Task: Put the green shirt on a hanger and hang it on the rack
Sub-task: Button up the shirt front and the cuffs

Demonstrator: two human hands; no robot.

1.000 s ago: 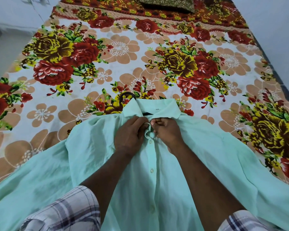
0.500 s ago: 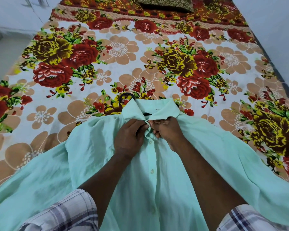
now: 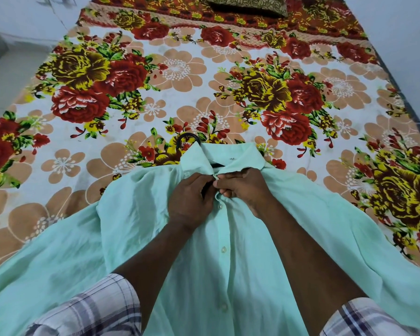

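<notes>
Both grips clamped on cloth: left grip point(image 3: 192, 197) and right grip point(image 3: 246, 187) meet knuckle to knuckle, each pinching the front placket of the pale mint-green button-up shirt point(image 3: 230, 267) just under its collar point(image 3: 230, 156). Looks like the top button is being done up; can't tell if it's through the hole, fingers cover it.

Shirt lies front-up on the bed with the floral red-and-yellow sheet point(image 3: 180, 69). Long axis runs straight away from the person: hem near the body, collar at the far end, sleeves spread out left and right.

Key relation: black curved hanger hook point(image 3: 189, 137) pokes out just beyond the collar, on its left side, so it's farther out than both grips and offset left. Left grip is nearer to it. My read: hanger is already inside the shoulders and the next lift goes by that hook, left hand first. Rest of the hanger is hidden under cloth.

Rack not in view.

Counts: 1 shirt, 1 hanger hook, 2 grips, 3 buttons point(image 3: 220, 206) showing below the grips, 1 dark patterned pillow point(image 3: 247, 4) at the far end of the bed.
</notes>
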